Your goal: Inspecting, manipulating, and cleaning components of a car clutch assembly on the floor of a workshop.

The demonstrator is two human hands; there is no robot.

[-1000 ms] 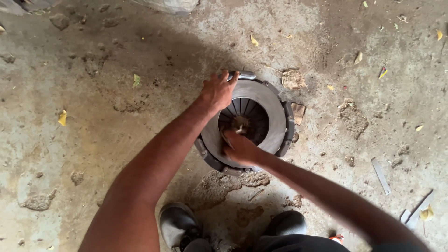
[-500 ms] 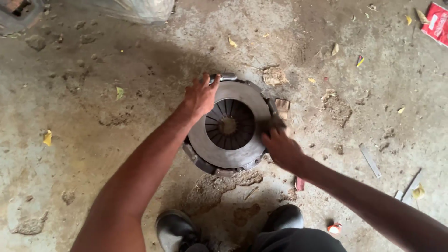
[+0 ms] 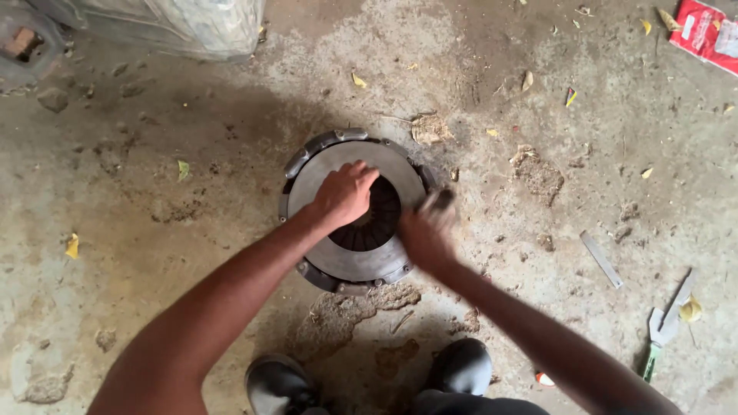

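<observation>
Clutch plate (image 3: 338,261) lies flat on the concrete floor (image 3: 154,230); left hand (image 3: 347,192) has shifted inward, fingers gripping its centre opening, while right hand (image 3: 425,230) is blurred, grip unclear.

Bare floor (image 3: 192,253) around clutch plate (image 3: 338,265); shoes (image 3: 280,384) crowd near side.

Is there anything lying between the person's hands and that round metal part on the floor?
Nothing visible does. The left hand already rests on the round metal disc, over its dark centre. The right hand is at the disc's right edge, blurred, so its exact hold cannot be told. The flat metal strip lies well off to the right.
</observation>
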